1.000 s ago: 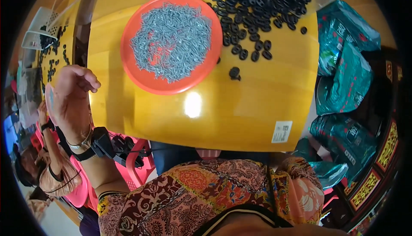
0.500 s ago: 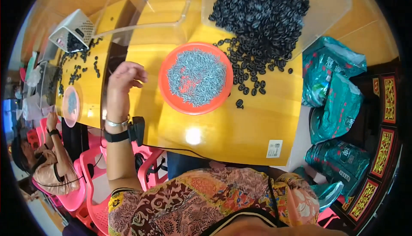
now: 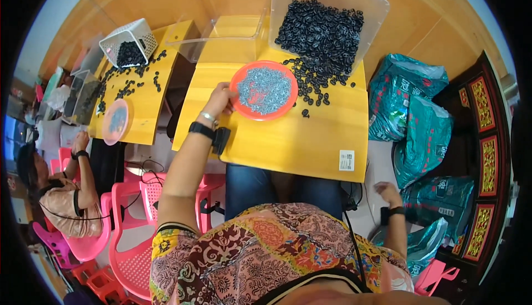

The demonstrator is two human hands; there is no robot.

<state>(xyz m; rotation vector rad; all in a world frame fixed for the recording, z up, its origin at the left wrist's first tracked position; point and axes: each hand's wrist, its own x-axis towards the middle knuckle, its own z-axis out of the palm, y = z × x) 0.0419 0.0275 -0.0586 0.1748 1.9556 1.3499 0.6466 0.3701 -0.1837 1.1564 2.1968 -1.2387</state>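
Our left hand (image 3: 220, 100) meets the left rim of the plate (image 3: 266, 116) of screws (image 3: 272, 86) on the tabletop (image 3: 288, 144), fingers curled; we cannot tell whether they grip. Our right hand (image 3: 389, 194) hangs off the tabletop's right side, fingers loosely parted, empty.

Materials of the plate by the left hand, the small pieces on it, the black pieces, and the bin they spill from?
Plate: probably plastic, smooth, evenly orange-red.
Small pieces: likely metal, given their bright silvery glints; plating can't be told.
Black pieces: plastic or rubber, perhaps; dark with a slight sheen.
Bin: likely clear plastic; the background shows through.
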